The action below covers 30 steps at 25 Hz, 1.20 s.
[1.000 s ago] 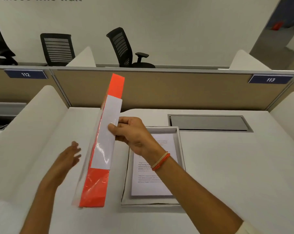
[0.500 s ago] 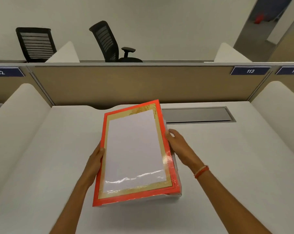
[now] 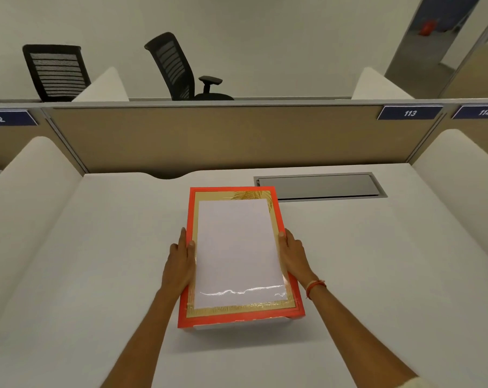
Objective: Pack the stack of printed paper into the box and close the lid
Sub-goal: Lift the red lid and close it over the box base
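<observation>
An orange lid (image 3: 237, 253) with a gold border and a white centre panel lies flat on top of the box on the white desk. Only a thin grey strip of the box (image 3: 237, 327) shows under the lid's near edge. The printed paper is hidden beneath the lid. My left hand (image 3: 181, 264) grips the lid's left edge, thumb on top. My right hand (image 3: 293, 256) grips the right edge the same way; an orange and white band sits on that wrist.
A grey cable hatch (image 3: 318, 186) is set into the desk (image 3: 97, 275) behind and right of the box. White side dividers (image 3: 27, 191) flank the desk and a tan partition (image 3: 209, 135) closes the back. Two black office chairs (image 3: 178, 68) stand beyond it.
A second ago my right hand held the lid upright beside the open box with the paper showing. Both hands then brought it down flat over the box, where it now sits squarely.
</observation>
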### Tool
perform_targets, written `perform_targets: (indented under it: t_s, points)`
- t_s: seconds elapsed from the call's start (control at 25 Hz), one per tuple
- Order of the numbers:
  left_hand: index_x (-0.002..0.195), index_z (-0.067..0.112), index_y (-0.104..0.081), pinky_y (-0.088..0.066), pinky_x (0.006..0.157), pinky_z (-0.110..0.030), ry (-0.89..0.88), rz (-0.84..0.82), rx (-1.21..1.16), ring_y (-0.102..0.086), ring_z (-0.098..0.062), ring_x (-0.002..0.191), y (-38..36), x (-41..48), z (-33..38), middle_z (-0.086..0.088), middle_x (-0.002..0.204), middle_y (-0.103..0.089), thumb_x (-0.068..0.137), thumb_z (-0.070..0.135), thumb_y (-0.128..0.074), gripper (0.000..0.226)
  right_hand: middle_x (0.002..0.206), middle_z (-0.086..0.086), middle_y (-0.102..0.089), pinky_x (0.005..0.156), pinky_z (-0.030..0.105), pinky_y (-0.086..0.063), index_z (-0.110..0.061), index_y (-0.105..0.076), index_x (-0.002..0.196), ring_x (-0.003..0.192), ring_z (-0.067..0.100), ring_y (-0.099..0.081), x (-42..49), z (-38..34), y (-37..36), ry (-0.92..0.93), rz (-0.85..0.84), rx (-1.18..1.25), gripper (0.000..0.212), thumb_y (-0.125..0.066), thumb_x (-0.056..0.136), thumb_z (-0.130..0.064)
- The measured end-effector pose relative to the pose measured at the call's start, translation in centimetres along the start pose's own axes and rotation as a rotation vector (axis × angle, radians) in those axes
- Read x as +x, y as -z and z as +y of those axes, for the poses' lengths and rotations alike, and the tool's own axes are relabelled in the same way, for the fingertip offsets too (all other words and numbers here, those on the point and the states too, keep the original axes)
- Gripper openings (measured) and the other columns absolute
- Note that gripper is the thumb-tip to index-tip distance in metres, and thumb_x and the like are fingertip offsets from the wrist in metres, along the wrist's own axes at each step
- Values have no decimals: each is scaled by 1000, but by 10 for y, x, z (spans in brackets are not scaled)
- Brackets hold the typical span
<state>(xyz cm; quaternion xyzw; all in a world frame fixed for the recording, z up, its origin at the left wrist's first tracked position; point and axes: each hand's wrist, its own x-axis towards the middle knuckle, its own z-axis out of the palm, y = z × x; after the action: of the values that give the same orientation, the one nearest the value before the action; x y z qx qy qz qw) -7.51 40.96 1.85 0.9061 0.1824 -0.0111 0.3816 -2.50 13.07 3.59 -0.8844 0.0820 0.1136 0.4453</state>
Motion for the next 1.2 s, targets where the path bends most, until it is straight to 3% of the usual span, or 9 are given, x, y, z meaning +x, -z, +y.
perform_targets:
  t_s: [0.12, 0.52, 0.84, 0.96, 1.08, 1.2]
  points:
    - [156, 29, -9, -52, 85, -41, -8, 20, 59, -60, -28, 107, -3, 4, -4, -16, 128, -53, 100, 50, -25, 62, 120, 13, -59, 94, 37, -48, -20, -41, 141, 105, 25, -57, 4, 5, -6, 1, 7, -14, 52, -22, 102, -49]
    - [156, 27, -8, -50, 96, -50, 9, 11, 68, -57, -32, 119, -8, 4, -8, -15, 137, -50, 100, 50, -25, 62, 126, 14, -55, 101, 42, -49, -21, -31, 150, 112, 26, -56, 8, 13, -16, -12, 14, -50, 54, -23, 103, -46]
    - [156, 25, -8, -51, 94, -48, 19, 3, 76, -58, -32, 115, -12, 9, -11, -16, 134, -51, 101, 47, -26, 62, 126, 15, -56, 102, 45, -49, -18, -37, 146, 113, 28, -56, 15, 17, -18, -7, 10, -56, 52, -23, 104, -45]
    - [156, 20, -11, -55, 94, -48, 9, 25, 210, -60, -32, 115, -15, 6, -10, -18, 137, -51, 100, 46, -30, 64, 136, 18, -49, 105, 49, -47, -18, -31, 150, 122, 33, -53, 16, 17, -17, -11, 12, -164, 56, -23, 103, -47]
    - [155, 17, -20, -37, 112, -50, -149, 224, 365, -38, -36, 141, -24, 1, -1, -15, 158, -31, 99, 48, -34, 66, 161, 13, -23, 119, 47, -30, -20, -20, 155, 147, 34, -27, 12, 13, -23, 156, 170, -424, 60, -27, 102, -48]
    - [155, 17, -17, -14, 123, -43, -334, 177, 408, -12, -25, 152, -31, 2, 11, -6, 164, -11, 94, 62, -14, 76, 166, 4, -6, 125, 35, -6, -17, -11, 157, 154, 22, -4, 9, 7, -38, 364, 156, -568, 66, -25, 101, -50]
